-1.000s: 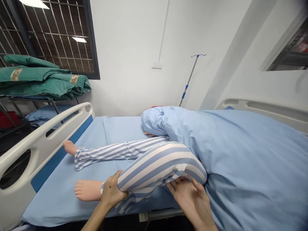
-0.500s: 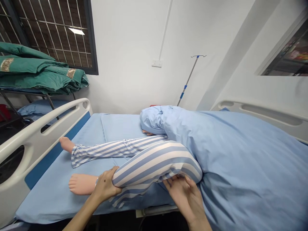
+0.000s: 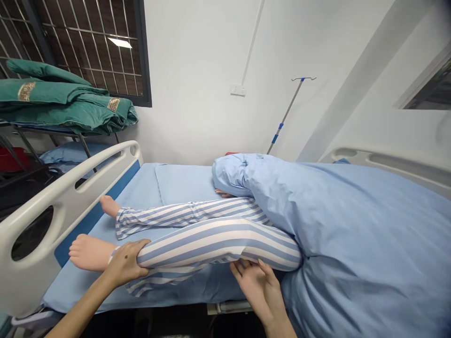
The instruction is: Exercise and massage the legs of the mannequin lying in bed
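A white wall with a barred window rises behind the hospital bed. Folded green quilts sit on a metal rack at far left, and an IV pole stands beyond the bed. A white side rail runs along the bed's left side, and a blue sheet covers the mattress.

A training manikin in blue-and-white striped pyjamas lies with its upper body under a bunched blue quilt on the right, its legs reaching left toward the rail. Its near leg has just come down from a raised bend and now lies almost straight, just nearer than the far leg. The bare near foot points left, close to the rail.

The left hand is closed around the shin just above the ankle, its fingers curled over the top of the leg. The right hand stays open beneath the thigh beside the quilt, its spread fingers touching the underside of the leg without closing on it.
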A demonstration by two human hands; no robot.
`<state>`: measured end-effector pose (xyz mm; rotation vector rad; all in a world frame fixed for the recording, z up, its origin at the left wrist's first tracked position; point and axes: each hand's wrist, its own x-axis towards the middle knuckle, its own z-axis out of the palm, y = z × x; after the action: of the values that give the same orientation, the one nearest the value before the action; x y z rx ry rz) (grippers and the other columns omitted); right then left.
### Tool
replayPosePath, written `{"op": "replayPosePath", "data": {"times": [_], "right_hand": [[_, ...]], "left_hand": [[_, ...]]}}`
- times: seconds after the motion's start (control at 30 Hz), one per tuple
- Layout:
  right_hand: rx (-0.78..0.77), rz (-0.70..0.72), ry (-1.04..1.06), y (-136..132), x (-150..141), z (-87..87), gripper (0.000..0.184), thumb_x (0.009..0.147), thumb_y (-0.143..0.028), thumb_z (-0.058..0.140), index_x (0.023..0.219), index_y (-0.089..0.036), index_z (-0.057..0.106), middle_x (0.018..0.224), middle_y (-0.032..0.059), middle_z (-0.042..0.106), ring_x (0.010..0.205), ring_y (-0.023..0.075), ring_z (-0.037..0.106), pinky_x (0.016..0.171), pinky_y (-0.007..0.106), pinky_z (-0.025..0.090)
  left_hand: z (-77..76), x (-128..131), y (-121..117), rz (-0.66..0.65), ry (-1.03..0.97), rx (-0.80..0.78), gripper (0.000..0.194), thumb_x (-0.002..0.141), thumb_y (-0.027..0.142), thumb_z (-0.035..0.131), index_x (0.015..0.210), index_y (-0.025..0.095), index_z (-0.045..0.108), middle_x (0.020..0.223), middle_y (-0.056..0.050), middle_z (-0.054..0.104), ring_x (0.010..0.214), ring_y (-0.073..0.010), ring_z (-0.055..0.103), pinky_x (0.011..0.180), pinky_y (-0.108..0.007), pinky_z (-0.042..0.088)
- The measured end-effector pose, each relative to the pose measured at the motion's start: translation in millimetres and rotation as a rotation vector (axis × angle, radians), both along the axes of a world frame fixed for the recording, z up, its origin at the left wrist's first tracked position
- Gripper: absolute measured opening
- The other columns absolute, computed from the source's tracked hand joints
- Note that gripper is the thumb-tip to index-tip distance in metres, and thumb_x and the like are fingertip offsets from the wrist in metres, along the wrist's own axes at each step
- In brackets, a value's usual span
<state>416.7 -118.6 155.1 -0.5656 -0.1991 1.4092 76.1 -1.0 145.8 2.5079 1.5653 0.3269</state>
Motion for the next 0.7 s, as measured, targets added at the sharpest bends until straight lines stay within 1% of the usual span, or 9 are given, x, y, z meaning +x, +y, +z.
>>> {"op": "replayPosePath", "data": {"times": [0.13,0.23,0.33,0.57,0.7], "right_hand": [[-0.016,0.008,0.013,2,-5,-8.9,0.018,0.064,-0.031,0.071,0.078,-0.021,0.067,0.086,0.0029,0.066,0.090,0.0204,0.057,0.097,0.047,0.035],[-0.041,0.022,0.010,3,-10,-17.5,0.018,0.062,-0.029,0.072,0.077,-0.021,0.066,0.085,0.0024,0.066,0.090,0.0206,0.057,0.098,0.048,0.035],[-0.077,0.035,0.005,6,-16,-29.1,0.018,0.061,-0.029,0.073,0.075,-0.021,0.066,0.084,0.0023,0.066,0.089,0.0209,0.058,0.097,0.047,0.036],[-0.151,0.071,-0.049,15,-29,-62.0,0.015,0.060,-0.027,0.074,0.071,-0.019,0.066,0.083,0.0021,0.067,0.090,0.0204,0.059,0.093,0.044,0.039],[-0.226,0.085,-0.082,19,-31,-78.8,0.018,0.058,-0.026,0.076,0.069,-0.016,0.066,0.083,0.0044,0.068,0.087,0.0202,0.060,0.087,0.039,0.043]], "left_hand": [[-4.7,-18,5,-0.031,0.038,0.051,0.055,0.057,0.022,0.052,0.112,0.021,0.053,0.112,-0.004,0.062,0.100,-0.0253,0.056,0.085,-0.033,0.041],[-9.3,-32,9,-0.045,0.074,0.069,0.055,0.057,0.021,0.052,0.112,0.021,0.055,0.111,-0.005,0.063,0.099,-0.0256,0.057,0.085,-0.033,0.041],[-10.8,-45,13,-0.044,0.111,0.066,0.055,0.058,0.022,0.053,0.113,0.019,0.055,0.110,-0.007,0.064,0.098,-0.0261,0.057,0.085,-0.034,0.041],[-2.0,-63,28,-0.059,0.195,0.046,0.051,0.057,0.020,0.053,0.107,0.019,0.059,0.108,-0.008,0.065,0.099,-0.0282,0.057,0.086,-0.037,0.040],[4.2,-67,37,-0.109,0.213,0.035,0.050,0.056,0.019,0.053,0.105,0.020,0.059,0.107,-0.008,0.065,0.100,-0.0279,0.057,0.089,-0.038,0.038]]}}
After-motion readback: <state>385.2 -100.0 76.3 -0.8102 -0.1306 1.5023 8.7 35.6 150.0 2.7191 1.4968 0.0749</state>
